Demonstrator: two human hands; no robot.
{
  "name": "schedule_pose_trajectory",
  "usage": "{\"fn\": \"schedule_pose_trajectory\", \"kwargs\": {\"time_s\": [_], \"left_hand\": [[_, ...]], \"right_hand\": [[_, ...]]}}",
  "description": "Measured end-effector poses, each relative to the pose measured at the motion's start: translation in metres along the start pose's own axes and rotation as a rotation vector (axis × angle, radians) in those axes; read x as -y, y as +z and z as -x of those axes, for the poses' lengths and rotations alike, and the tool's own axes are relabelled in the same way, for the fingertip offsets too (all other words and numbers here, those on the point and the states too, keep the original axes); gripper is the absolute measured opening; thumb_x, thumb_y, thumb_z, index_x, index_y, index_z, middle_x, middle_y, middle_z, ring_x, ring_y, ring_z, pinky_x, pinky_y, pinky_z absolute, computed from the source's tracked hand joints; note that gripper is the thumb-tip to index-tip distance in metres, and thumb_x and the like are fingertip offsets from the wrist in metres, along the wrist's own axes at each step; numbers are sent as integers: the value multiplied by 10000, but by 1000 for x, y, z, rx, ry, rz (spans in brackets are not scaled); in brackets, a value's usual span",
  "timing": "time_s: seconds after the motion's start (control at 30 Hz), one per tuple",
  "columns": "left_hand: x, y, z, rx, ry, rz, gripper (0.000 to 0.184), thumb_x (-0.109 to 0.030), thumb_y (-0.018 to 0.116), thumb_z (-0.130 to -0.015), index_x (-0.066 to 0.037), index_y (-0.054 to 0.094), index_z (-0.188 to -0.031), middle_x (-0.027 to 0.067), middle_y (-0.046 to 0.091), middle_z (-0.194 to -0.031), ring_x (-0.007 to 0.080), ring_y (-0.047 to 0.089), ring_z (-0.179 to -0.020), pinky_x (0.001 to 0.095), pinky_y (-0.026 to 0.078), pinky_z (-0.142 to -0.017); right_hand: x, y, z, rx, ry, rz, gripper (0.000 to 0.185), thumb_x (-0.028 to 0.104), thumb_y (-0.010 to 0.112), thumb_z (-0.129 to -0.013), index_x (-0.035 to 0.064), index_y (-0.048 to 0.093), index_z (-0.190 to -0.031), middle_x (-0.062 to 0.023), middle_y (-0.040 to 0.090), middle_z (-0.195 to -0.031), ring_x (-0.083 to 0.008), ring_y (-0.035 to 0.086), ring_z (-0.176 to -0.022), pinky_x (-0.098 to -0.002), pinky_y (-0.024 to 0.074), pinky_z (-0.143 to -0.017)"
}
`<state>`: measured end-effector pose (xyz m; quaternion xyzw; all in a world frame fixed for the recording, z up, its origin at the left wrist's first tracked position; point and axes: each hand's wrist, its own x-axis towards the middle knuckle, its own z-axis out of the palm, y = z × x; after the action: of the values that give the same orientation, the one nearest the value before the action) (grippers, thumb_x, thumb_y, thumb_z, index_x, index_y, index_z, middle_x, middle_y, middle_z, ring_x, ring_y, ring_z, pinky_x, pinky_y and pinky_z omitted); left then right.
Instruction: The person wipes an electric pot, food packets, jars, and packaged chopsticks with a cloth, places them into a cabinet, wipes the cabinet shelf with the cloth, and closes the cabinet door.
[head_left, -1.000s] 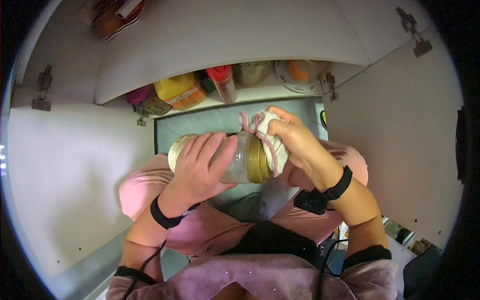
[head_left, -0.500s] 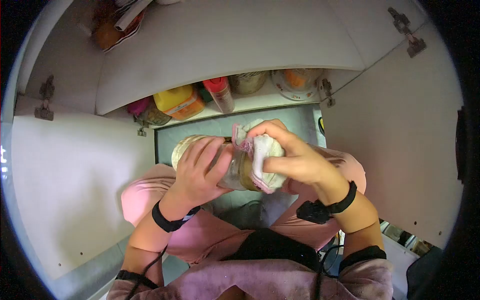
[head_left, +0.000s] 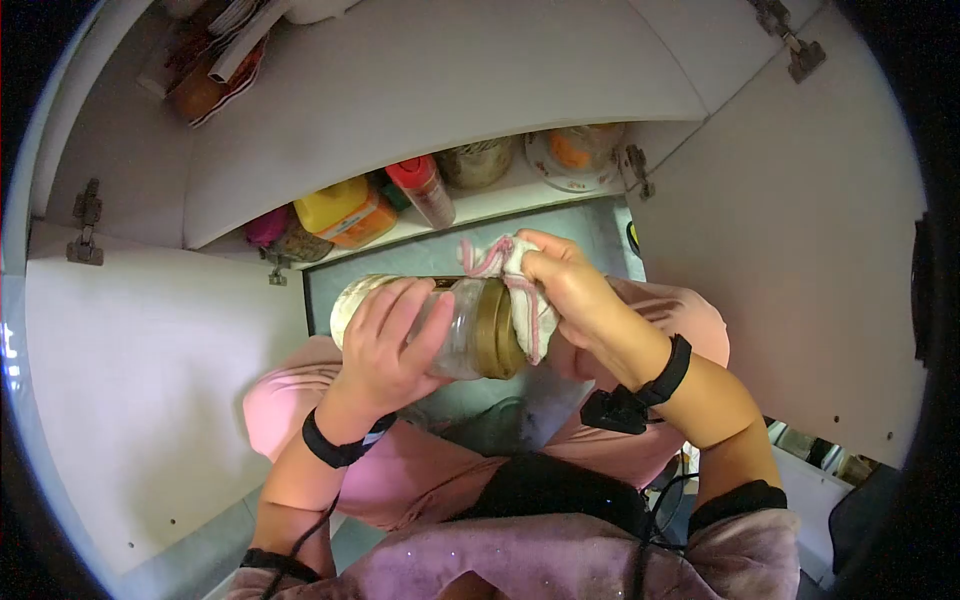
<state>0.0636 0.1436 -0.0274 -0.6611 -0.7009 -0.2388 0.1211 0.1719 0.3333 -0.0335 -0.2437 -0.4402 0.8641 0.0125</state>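
Observation:
A clear jar [head_left: 462, 330] lies sideways above my lap, its brownish-gold end [head_left: 496, 330] turned to the right. My left hand [head_left: 390, 340] is wrapped round the jar's body. At the jar's left end a pale, whitish part [head_left: 350, 305] shows beside my fingers; I cannot tell whether it is the base or a cover. My right hand [head_left: 562, 280] grips a bunched white cloth [head_left: 530, 305] with pink edging. The cloth lies against the gold end, and part of it sticks up above the jar.
Open white cabinet doors stand on the left [head_left: 160, 390] and right [head_left: 790, 260]. On the low shelf are a yellow-capped container [head_left: 345, 212], a red-lidded bottle [head_left: 422, 190], a glass jar [head_left: 478, 165] and a patterned plate [head_left: 570, 175]. Packets [head_left: 215, 85] sit higher at left.
My right hand has turned and lifted slightly, drawing the cloth to the right so more of the gold end shows. The jar has shifted a little left. The whole view has tilted slightly.

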Motion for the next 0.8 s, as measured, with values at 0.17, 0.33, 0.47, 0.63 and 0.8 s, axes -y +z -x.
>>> {"fn": "schedule_pose_trajectory", "kwargs": {"time_s": [0.17,0.33,0.47,0.63,0.8], "left_hand": [[7,-2,1,-99,-222,195,882,-295,866,-434,-45,476,-1185,161,552,-1103,333,561,-985,409,463,-840],[12,-6,-3,-135,-556,516,948,-320,902,-444,-37,422,-1211,145,554,-1128,285,558,-1034,370,447,-888],[7,-10,-8,-134,-653,682,970,-335,907,-467,-32,381,-1223,124,549,-1121,218,546,-1049,339,431,-916],[-5,-10,-21,-147,-580,493,947,-327,902,-477,-19,386,-1208,154,548,-1120,249,560,-1041,357,450,-888],[-5,1,-26,-265,-529,363,944,-322,899,-480,-18,383,-1210,163,548,-1084,303,570,-970,396,464,-828]], "right_hand": [[0,-1,-1,-53,13,-186,260,39,513,-810,32,574,-1063,-49,622,-914,-140,610,-793,-280,498,-718],[9,9,5,-64,-173,-105,309,41,497,-843,42,538,-1150,-49,621,-984,-133,615,-859,-296,510,-763],[34,4,12,-16,-329,-95,378,90,562,-826,45,527,-1199,-28,608,-998,-121,595,-874,-273,483,-787],[31,10,13,82,-679,730,479,119,621,-722,67,539,-1191,-34,515,-1093,-176,499,-1027,-293,387,-905],[21,34,18,85,-328,102,698,41,480,-683,96,332,-1363,-71,468,-1229,-178,472,-1115,-288,364,-959]]}}
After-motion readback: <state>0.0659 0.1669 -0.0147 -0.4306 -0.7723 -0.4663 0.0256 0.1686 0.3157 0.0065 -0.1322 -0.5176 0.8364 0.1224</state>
